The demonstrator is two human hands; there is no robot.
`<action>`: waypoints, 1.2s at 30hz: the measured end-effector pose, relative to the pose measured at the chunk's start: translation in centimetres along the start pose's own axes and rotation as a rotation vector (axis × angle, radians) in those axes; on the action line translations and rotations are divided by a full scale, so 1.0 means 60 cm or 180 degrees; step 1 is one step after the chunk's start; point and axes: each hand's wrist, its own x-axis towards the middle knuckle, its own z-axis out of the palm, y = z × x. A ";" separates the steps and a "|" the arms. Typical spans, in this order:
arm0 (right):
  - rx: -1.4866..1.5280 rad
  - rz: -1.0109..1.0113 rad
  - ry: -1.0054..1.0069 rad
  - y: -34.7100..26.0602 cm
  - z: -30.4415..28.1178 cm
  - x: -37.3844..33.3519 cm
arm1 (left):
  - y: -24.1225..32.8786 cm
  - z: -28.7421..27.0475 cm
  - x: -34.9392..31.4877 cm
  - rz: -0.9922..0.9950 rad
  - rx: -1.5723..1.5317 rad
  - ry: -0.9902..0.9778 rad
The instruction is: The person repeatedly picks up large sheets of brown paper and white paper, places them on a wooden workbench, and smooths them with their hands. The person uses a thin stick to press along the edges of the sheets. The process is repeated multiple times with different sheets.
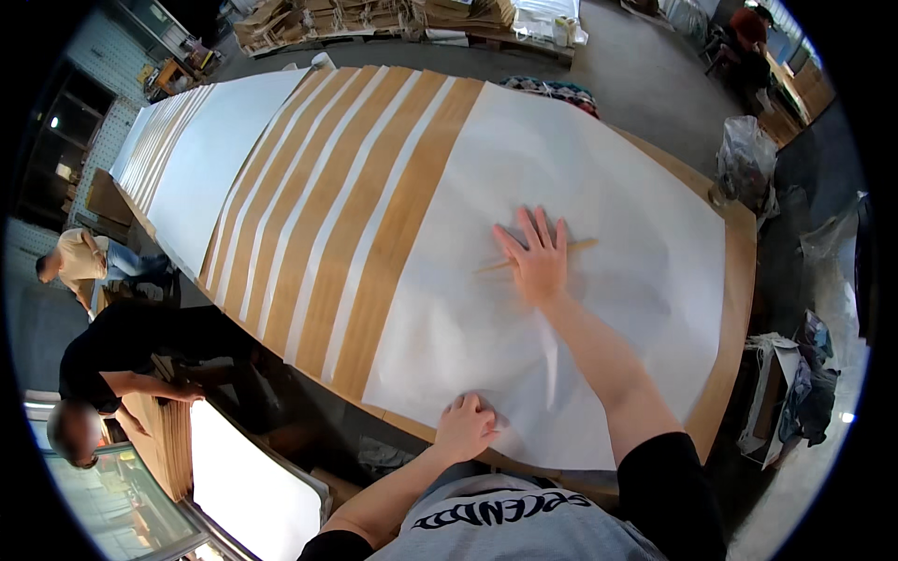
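Note:
A large white sheet lies over brown board on the long table in front of me. My right hand is spread flat on the sheet, palm down, pressing over a thin tan stick whose two ends stick out on either side of it. Near the front edge of the sheet rests my left hand, its fingers curled in. Whatever those fingers hold, if anything, is hidden beneath them. Faint creases run across the sheet between my hands.
Overlapping white sheets and brown boards form stripes leftward along the table. At lower left a co-worker handles a stack of boards beside a bright white panel. Another person stands farther left. Plastic bags sit beyond the right edge.

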 end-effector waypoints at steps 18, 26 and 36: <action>-0.0146 0.0033 0.0110 0.000 0.024 -0.007 | -0.084 -0.161 0.234 0.0505 0.1569 0.1369; -0.0405 0.0061 0.0085 0.112 0.024 0.104 | -0.086 -0.167 0.231 0.0429 0.1813 0.1259; -0.0350 0.0198 0.0104 0.168 0.051 0.124 | -0.082 -0.163 0.240 0.0472 0.1576 0.1168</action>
